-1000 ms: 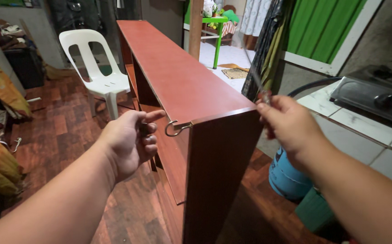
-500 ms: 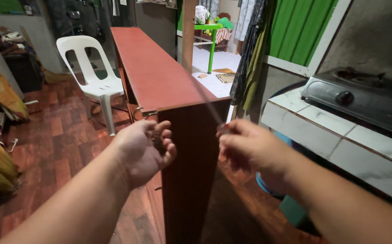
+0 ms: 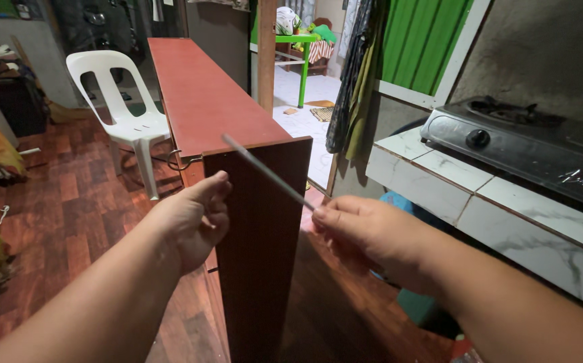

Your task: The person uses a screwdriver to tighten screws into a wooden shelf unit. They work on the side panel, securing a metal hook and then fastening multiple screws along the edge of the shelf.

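One head-worn camera looked forward and down from close behind the hands, facing along the brown cabinet (image 3: pixel 211 101) toward the white chair (image 3: pixel 120 101).
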